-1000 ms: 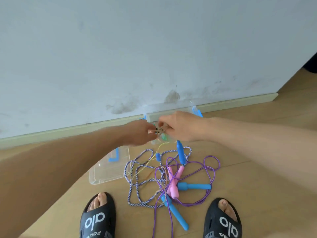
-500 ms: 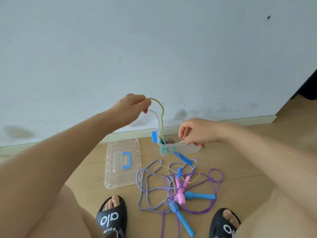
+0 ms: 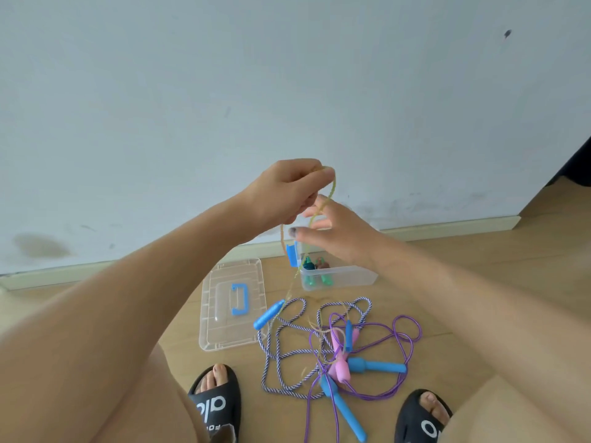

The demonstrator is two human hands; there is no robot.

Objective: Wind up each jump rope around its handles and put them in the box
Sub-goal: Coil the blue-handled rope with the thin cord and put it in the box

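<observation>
My left hand is raised in front of the wall and pinches a loop of a thin yellow-green rope. That rope hangs down to a blue handle dangling just above the floor. My right hand is just below the left, fingers spread, touching the rope's hanging strands. The clear plastic box with a blue latch stands by the wall, with green handles inside. On the floor lies a tangle: a blue-white twisted rope, a purple rope, pink handles and blue handles.
The box's clear lid with a blue handle lies flat to the left of the box. My feet in black slippers frame the tangle on the wooden floor. A white wall with a skirting board runs behind the box.
My left hand has lifted the yellow-green rope higher, pulling its blue handle up off the pile. My right hand left the box rim and rose to the rope under the left hand.
</observation>
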